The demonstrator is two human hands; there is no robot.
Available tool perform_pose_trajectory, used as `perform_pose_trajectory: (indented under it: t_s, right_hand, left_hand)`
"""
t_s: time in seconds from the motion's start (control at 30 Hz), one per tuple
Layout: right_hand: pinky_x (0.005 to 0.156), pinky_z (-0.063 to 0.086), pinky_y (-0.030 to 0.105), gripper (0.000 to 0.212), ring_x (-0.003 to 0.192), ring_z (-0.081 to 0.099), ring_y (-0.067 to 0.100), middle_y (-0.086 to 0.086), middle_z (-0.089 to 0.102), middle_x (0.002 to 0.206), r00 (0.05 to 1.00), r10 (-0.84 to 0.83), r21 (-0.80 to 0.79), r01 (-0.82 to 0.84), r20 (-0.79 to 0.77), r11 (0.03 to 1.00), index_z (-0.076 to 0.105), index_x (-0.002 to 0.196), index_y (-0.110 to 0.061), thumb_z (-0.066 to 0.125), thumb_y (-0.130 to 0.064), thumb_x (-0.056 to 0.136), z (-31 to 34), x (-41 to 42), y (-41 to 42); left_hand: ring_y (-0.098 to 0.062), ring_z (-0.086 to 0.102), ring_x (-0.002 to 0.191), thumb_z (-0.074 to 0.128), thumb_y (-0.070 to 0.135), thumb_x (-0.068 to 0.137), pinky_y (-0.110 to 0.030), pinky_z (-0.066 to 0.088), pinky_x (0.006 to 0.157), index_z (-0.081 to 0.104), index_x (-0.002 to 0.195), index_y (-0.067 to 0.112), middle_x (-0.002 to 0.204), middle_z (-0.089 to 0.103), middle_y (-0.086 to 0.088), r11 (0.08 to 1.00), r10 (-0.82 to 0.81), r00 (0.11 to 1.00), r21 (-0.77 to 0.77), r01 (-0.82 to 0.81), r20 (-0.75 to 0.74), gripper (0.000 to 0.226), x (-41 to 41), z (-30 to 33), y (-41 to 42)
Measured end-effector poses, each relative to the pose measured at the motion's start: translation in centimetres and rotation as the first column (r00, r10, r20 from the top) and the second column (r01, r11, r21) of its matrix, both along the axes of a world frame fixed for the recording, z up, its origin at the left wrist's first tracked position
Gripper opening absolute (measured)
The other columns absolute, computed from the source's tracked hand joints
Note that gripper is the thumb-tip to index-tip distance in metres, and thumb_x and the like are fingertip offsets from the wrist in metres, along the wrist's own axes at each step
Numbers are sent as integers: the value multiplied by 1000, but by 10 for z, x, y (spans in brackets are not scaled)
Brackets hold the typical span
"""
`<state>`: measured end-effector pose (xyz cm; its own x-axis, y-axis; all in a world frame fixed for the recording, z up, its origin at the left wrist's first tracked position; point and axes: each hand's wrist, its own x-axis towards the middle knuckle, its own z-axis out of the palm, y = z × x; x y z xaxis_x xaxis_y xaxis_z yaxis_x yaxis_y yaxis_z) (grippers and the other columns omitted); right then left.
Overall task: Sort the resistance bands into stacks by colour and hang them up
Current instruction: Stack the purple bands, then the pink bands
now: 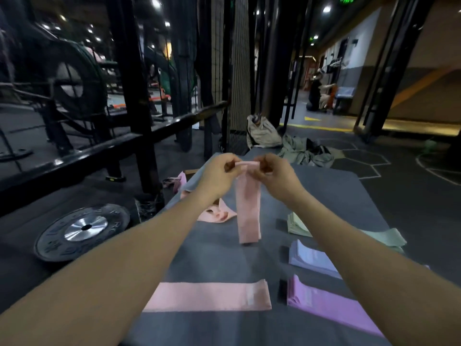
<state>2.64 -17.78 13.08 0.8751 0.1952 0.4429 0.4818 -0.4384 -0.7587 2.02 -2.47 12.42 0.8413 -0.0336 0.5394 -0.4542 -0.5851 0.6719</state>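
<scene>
Both hands up over grey rubber mat (349,196), pinching top edge of one pale pink flat fabric resistance band (249,208). Left hand (217,177) on left corner, right hand (277,176) on right corner, fingertips closed tight on fabric. Band hangs straight down between them, long axis vertical, lower end just above mat. Flat pink stack (209,295) lies nearer the body, below and left of hanging band, long axis left-right. So likely needs a quarter turn and a pull back before laying down; left hand nearer stack. Green stack (299,224), pale lilac stack (311,258), purple stack (324,303) lined up right. Loose crumpled pink bands (217,214) unsorted beyond.
</scene>
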Motion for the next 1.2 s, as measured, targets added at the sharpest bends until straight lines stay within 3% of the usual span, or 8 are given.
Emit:
perform_pose_trajectory:
  t_s: [0.13,0.23,0.57,0.73,0.83,0.93,1.1,1.2]
  right_hand:
    - [53,36,12,23,59,42,8,-3,48,63,999,-15,72,13,30,997,54,69,-16,62,-6,87,27,-16,5]
    - [47,31,9,34,45,40,-3,-8,45,56,998,17,106,-23,55,994,51,60,-22,62,-7,88,46,-28,15]
    - [51,39,16,21,51,43,4,-2,51,59,994,74,142,-84,75,986,66,82,2,59,-16,92,81,-64,46]
    - [63,45,34,15,61,50,15,-2,55,60,995,56,59,-61,87,996,67,80,-9,62,-19,90,81,-75,54]
    - [65,44,35,14,67,50,18,3,57,66,994,106,108,-110,39,988,66,80,-9,63,-19,89,74,-82,59]
    - [60,42,27,16,66,51,15,4,58,70,979,183,97,-174,-94,980,62,79,-7,74,-17,79,53,-94,61]
    - [63,48,25,22,60,55,9,4,62,66,940,187,-131,-231,-286,964,58,65,-9,76,-1,73,2,-109,64]
    - [53,37,14,18,53,44,4,0,50,62,928,161,-224,-244,-336,944,57,67,-3,73,0,76,-27,-107,57]
  left_hand:
    - [-9,51,65,64,19,87,-25,42,65,68,89,12,72,61,1,999,-17,1000,-43,17,9,9,-19,31,7]
    - [-2,55,68,66,14,86,-15,45,67,64,90,16,78,62,6,994,-54,998,-88,57,32,4,-34,51,15]
    - [-14,60,80,62,14,89,-19,47,75,67,92,11,86,66,-3,999,-8,997,-53,12,75,7,-72,91,41]
    - [-8,55,75,64,19,87,-20,43,70,67,93,12,82,63,5,997,27,998,65,-31,54,9,-90,91,53]
    - [-3,48,64,65,20,87,-8,36,57,67,87,15,71,58,9,996,52,998,73,-55,42,6,-98,88,59]
    - [-10,51,69,64,20,87,-18,39,63,67,83,17,76,62,0,998,64,998,8,-64,-10,6,-102,73,65]
    - [-5,49,61,60,14,90,-5,37,51,71,92,3,70,59,4,981,130,989,-137,-140,-76,16,-116,49,73]
    - [-12,59,65,58,15,92,-18,53,62,71,93,10,77,64,-1,942,196,966,-242,-233,-166,14,-119,35,86]
